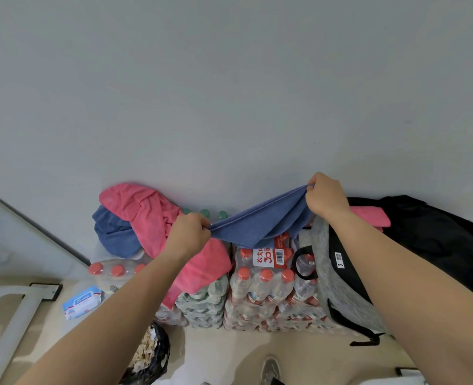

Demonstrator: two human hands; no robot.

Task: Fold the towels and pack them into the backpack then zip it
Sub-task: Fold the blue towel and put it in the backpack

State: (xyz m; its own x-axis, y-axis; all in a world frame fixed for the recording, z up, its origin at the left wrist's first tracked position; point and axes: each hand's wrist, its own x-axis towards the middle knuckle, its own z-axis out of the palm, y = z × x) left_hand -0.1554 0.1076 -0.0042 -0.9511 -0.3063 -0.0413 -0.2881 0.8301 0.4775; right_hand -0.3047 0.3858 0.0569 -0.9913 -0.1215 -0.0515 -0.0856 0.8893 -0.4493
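bottled-water packs [257, 287] on beige floor [224, 354] | grey wall [229, 93] behind | left hand [186, 234], right hand [325, 197] pinch blue towel [260, 220]

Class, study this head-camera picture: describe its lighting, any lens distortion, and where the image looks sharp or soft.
Head view: soft, even light, no hard shadows on the wall; wide-angle distortion bends the edges, flaring both forearms toward the corners; the blue towel gripped by the left hand and right hand is fairly sharp; the wipes pack at lower left looks slightly soft.
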